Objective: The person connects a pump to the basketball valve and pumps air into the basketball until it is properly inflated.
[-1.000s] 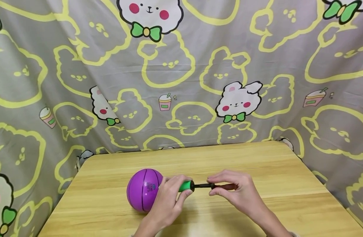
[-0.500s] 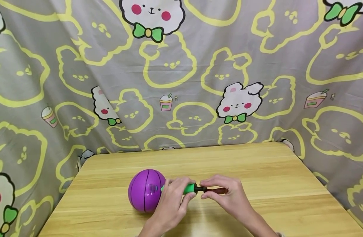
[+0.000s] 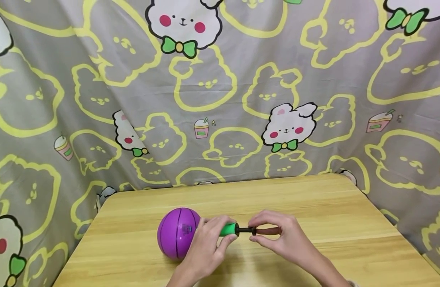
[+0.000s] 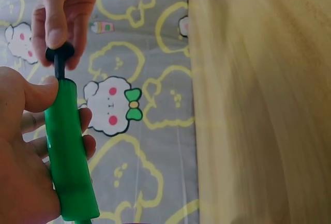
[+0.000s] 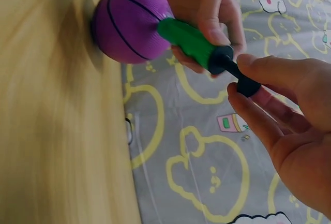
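Pump (image 3: 228,230) held sideways, its long axis running from the ball (image 3: 177,235) on the table (image 3: 126,239) toward the right hand (image 3: 291,239), which pinches the black handle (image 3: 254,231), rod (image 3: 245,230) partly out; left hand (image 3: 208,244), nearer the ball, grips the green barrel (image 4: 68,151).

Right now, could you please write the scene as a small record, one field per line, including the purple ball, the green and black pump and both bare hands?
Ball: purple round ball with black lines, on the light wood-grain table
Pump barrel: green tube, one end toward the ball; whether a needle is inserted cannot be told
Pump rod: thin black rod, showing between barrel and handle
Left hand: bare left hand, gripping the barrel
Right hand: bare right hand, pinching the black handle
Background: grey cloth with yellow cartoon outlines
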`<state>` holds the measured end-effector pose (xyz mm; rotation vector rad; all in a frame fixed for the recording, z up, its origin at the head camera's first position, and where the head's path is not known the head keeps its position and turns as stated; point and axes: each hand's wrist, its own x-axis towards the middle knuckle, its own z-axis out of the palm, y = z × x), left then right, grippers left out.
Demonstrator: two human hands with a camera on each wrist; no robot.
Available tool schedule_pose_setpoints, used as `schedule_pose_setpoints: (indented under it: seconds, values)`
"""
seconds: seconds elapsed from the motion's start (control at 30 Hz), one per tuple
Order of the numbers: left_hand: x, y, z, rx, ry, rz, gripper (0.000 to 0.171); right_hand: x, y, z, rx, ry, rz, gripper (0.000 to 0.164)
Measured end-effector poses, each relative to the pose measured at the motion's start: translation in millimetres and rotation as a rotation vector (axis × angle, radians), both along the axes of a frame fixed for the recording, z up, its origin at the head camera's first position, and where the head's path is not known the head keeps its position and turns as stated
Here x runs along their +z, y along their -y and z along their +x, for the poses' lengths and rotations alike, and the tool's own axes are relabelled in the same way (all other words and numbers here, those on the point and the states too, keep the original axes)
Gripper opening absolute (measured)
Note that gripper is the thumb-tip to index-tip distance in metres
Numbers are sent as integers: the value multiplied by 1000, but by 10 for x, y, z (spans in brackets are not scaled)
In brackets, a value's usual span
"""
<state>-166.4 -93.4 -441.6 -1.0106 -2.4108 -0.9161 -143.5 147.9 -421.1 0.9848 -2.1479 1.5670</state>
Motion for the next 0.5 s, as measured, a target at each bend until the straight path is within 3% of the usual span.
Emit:
schedule_pose_setpoints:
  seconds: [0.17, 0.5]
  values:
    - [4, 34, 3, 23, 13, 15, 17, 57, -93, -2, 27, 0, 6, 24]
    - [42, 80, -38, 34, 30, 27, 15, 182, -304, 31, 0, 60, 4, 26]
